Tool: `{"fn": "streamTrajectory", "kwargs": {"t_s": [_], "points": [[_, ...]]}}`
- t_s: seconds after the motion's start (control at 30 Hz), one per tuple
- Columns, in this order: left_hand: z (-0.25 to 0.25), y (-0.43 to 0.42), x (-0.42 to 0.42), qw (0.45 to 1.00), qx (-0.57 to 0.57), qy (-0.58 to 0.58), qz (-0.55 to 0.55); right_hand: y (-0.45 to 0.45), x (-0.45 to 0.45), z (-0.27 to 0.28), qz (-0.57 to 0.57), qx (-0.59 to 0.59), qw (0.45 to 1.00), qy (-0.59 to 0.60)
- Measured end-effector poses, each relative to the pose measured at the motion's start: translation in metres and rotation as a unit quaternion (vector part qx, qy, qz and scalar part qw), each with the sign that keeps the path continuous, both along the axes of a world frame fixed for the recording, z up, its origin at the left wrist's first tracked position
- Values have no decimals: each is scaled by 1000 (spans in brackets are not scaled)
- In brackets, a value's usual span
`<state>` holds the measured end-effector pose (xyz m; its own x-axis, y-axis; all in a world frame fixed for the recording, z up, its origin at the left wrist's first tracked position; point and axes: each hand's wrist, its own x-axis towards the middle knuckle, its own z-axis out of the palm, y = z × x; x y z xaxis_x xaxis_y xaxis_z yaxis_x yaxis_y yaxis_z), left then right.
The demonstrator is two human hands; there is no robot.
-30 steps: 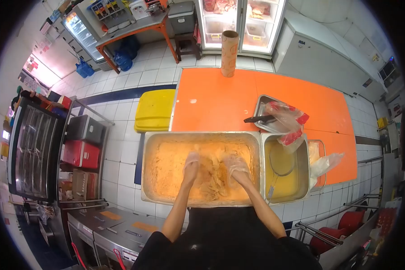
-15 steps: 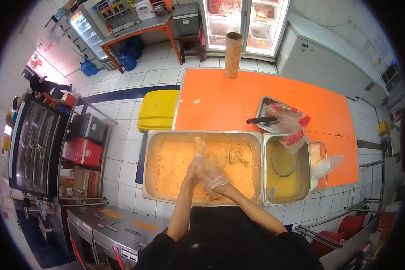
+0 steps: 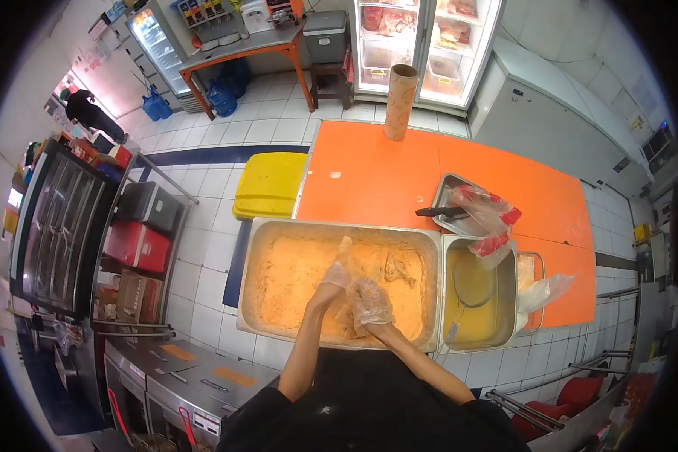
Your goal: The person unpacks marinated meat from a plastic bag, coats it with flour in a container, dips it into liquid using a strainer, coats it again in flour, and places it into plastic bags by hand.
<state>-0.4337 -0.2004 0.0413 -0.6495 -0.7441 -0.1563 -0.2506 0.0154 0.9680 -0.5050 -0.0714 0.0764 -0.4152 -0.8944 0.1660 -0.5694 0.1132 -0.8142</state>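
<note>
My left hand (image 3: 336, 278), in a clear plastic glove, is closed round a flour-coated chicken piece (image 3: 345, 247) whose end sticks up past the fingers. Close beside it on the right, my right hand (image 3: 373, 303), also in a clear glove, has its fingers curled in; what they hold, if anything, is hidden. Both hands are over a large steel pan (image 3: 244, 275) spread with orange-yellow flour (image 3: 290, 264). More coated chicken pieces (image 3: 401, 270) lie in the flour to the right of my hands.
Right of the pan stands a smaller steel pan (image 3: 511, 301) of yellowish liquid with a round wire strainer (image 3: 473, 303). A black-handled tool (image 3: 432, 212), a tray (image 3: 448, 183) and plastic bags (image 3: 488, 215) sit on the orange table (image 3: 369, 173). A cardboard tube (image 3: 401, 105) stands behind.
My right hand has drawn away from my left and curled, moving slightly right. The left hand, still holding the chicken piece, has shifted a little right and down. A distant person has moved.
</note>
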Motion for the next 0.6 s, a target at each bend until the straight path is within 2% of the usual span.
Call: {"fn": "streamTrajectory", "kwargs": {"t_s": [0.03, 0.1, 0.13, 0.17, 0.2, 0.23, 0.27, 0.33, 0.37, 0.43, 0.5, 0.53, 0.57, 0.6], "points": [[0, 0, -1, 999, -49, 16, -3, 1, 0, 0, 1, 0, 1000, 2], [4, 1, -1, 995, 85, 51, -9, 3, -2, 0, -8, -48, 999, 13], [-10, -5, 2, 995, 85, 52, -8, 4, -2, 3, -7, -49, 999, 14], [-27, -15, 4, 994, 25, -51, -93, 5, -3, 6, 3, -6, 999, -32], [-26, -18, 2, 986, -5, -102, -135, 6, -5, 9, 11, 36, 996, -79], [-15, -19, -1, 972, -37, -150, -179, 7, -6, 6, 10, 35, 996, -76], [-3, -19, -4, 939, -126, -216, -236, 7, -5, 2, 9, 47, 996, -76], [2, -14, -5, 892, -212, -279, -286, 8, -3, -1, 11, 59, 995, -75], [-6, -7, -2, 944, -191, -190, -191, 10, -1, -2, 11, 34, 997, -68], [7, -2, -4, 978, -166, -94, -88, 12, 2, -1, 13, 9, 998, -57], [22, -3, -7, 960, -214, -169, -71, 14, 6, 0, 36, -4, 995, -97], [5, -9, -11, 960, -214, -167, -68, 13, 9, -5, 39, -4, 995, -95], [-30, -19, -17, 978, -164, -122, -41, 12, 11, -14, 34, -1, 998, -45], [-35, -18, -19, 985, -136, -98, -27, 12, 12, -14, 28, 3, 1000, 5]]}}
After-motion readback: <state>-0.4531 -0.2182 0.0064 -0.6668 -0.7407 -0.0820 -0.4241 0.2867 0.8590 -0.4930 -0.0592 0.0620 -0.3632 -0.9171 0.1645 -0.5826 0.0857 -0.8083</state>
